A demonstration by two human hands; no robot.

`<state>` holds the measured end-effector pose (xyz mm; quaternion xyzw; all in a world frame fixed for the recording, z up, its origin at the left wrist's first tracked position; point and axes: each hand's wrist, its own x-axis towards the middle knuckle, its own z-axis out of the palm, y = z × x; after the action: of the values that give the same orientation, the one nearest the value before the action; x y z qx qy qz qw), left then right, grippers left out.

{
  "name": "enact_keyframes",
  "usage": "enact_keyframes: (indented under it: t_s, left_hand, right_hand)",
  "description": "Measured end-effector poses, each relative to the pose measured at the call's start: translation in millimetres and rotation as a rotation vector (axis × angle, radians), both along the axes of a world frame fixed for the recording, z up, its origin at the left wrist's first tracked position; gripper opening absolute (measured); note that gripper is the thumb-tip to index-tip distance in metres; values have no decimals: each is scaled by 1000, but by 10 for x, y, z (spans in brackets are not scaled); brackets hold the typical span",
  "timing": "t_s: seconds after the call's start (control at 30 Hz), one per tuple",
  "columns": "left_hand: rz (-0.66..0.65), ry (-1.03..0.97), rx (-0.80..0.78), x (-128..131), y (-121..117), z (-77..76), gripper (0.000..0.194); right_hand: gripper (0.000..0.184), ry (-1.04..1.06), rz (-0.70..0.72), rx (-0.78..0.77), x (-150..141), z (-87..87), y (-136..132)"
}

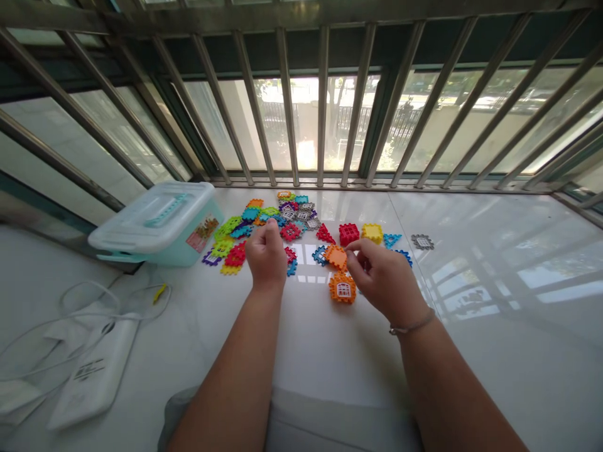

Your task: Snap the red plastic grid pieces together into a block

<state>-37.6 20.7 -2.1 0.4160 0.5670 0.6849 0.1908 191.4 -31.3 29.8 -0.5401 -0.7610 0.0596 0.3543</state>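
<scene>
A pile of coloured interlocking plastic tiles lies on the white glossy sill near the window bars. My left hand is closed in a loose fist at the pile's near edge, over red and blue tiles; what it holds is hidden. My right hand pinches a flat orange tile with thumb and fingers. Just below it stands an orange cube with a white window piece. A red cube and a yellow cube sit behind.
A pale blue lidded storage box stands left of the pile. A white power strip and cables lie at the lower left. A grey tile and a blue triangle lie to the right. Metal window bars close off the far side.
</scene>
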Motion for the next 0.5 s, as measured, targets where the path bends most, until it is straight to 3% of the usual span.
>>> enact_keyframes:
  t_s: [0.23,0.33,0.4,0.5]
  left_hand:
    - [13,49,5,-8,34,-38,62]
    - [-5,42,34,26,-35,26,60]
    - [-15,46,99,76,-137,176,59]
    - [-62,51,198,163,-403,602,60]
  right_hand:
    - [25,-115,95,-89,-29,-19,-8]
    - [26,-144,173,-93,-136,-76,-37]
    - [26,-157,218,-70,-214,-114,-67]
    - [29,-179,239,-4,-308,-161,-118]
